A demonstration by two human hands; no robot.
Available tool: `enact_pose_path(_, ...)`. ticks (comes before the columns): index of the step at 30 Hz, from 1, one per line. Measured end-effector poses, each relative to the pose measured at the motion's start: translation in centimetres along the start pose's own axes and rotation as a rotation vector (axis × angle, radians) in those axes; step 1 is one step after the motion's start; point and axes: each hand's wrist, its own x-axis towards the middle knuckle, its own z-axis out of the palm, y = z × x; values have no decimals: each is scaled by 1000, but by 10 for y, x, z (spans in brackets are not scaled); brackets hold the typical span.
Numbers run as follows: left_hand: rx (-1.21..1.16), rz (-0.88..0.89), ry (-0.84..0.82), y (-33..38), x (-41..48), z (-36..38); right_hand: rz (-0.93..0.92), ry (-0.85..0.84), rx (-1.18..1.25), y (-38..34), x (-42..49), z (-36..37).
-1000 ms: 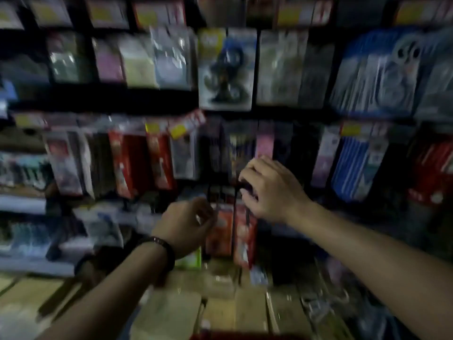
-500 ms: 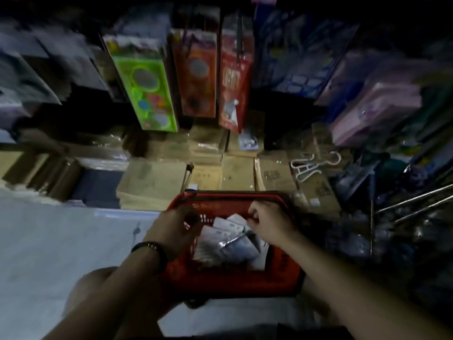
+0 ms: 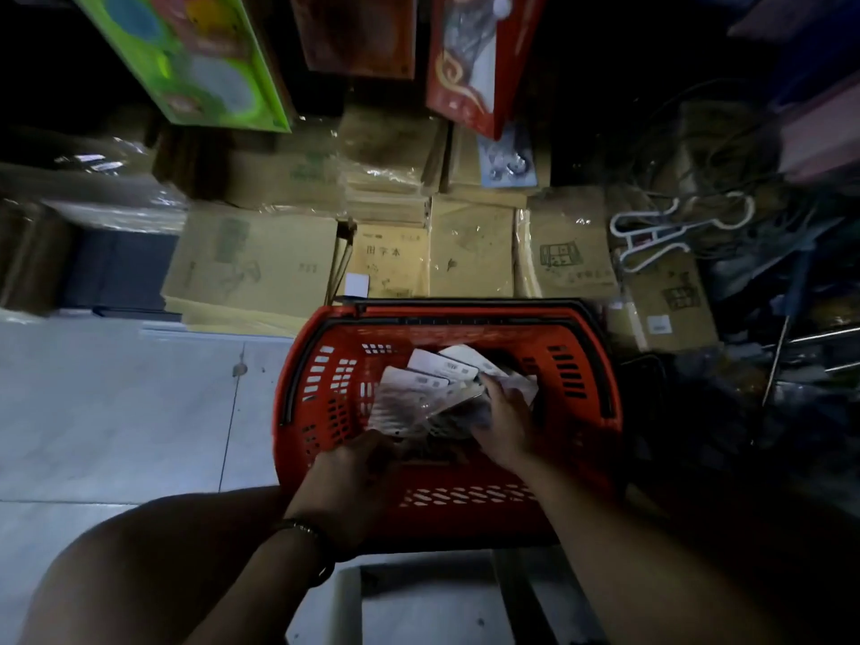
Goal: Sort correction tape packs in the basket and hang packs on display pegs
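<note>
A red plastic basket [image 3: 325,402] sits right below me with its black handles folded down. Several white correction tape packs [image 3: 442,365] lie in it, some fanned out. My left hand [image 3: 353,477] is at the near left of the basket, and its fingers hold the lower end of the fanned packs [image 3: 409,407]. My right hand [image 3: 505,421] reaches inside on the right, fingers curled over the packs there. The display pegs are out of view.
Stacks of wrapped brown notebooks [image 3: 391,263] fill the low shelf behind the basket. A green box [image 3: 195,62] and a red pack [image 3: 470,58] hang above. White hangers [image 3: 651,235] and metal rods [image 3: 809,337] lie right. Pale floor tiles [image 3: 116,402] spread left.
The view dropped from the display pegs to the basket. Both hands left the hanging packs and came down into the basket, then went deeper among the packs.
</note>
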Motion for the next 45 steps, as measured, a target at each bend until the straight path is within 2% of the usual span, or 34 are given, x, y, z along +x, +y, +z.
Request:
enact_pose_path(4, 44, 1, -69, -8, 12, 4, 45, -78, 54, 8, 24, 21)
enact_pose_path(9, 69, -35, -131, -16, 18, 12, 76, 27, 108, 10, 37, 27)
enact_pose_path(15, 65, -32, -183, -20, 21, 19, 109, -98, 51, 30, 42, 34)
enact_pose_path(21, 48, -11, -209, -22, 21, 20, 97, -43, 91, 25, 27, 41)
enact_pose_path(27, 71, -5, -189, -24, 21, 25, 99, -62, 31, 25, 12, 55)
enact_pose_path(35, 99, -33, -118, -24, 23, 21, -6, 41, 17, 16, -7, 44)
enact_pose_path(38, 89, -25, -93, -22, 21, 22, -26, 68, -79, 12, -18, 34)
enact_pose_path(42, 107, 4, -118, -24, 18, 27, -78, 168, -425, 16, -29, 32)
enact_pose_path(45, 151, 15, -151, -26, 15, 30, -124, 243, -542, 23, -33, 41)
